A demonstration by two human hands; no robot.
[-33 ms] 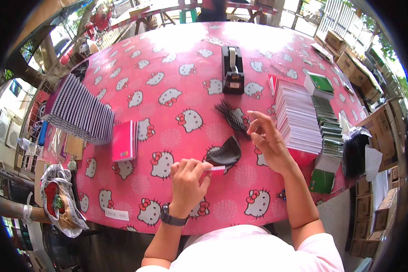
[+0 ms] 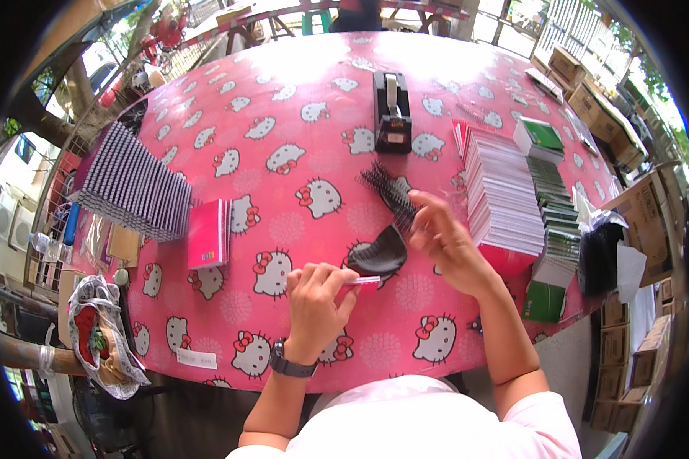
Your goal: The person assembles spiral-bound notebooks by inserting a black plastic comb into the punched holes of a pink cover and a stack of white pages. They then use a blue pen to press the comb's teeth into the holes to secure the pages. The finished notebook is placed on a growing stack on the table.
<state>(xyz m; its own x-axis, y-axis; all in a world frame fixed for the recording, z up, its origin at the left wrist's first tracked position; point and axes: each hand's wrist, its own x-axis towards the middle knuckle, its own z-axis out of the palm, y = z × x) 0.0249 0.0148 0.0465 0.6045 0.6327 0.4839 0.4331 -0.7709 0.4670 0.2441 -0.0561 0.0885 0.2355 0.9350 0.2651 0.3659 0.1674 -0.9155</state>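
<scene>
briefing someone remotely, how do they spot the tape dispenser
On the pink cat-patterned table, look past the right hand towards the far edge. The tape dispenser is the long black block holding a pale roll, unlike the loose black coils nearby.

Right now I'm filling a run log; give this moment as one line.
left hand: holding pink-and-white item | right hand: beside black coils, contact unclear | between hands: curved black piece | beyond: tape dispenser
</scene>
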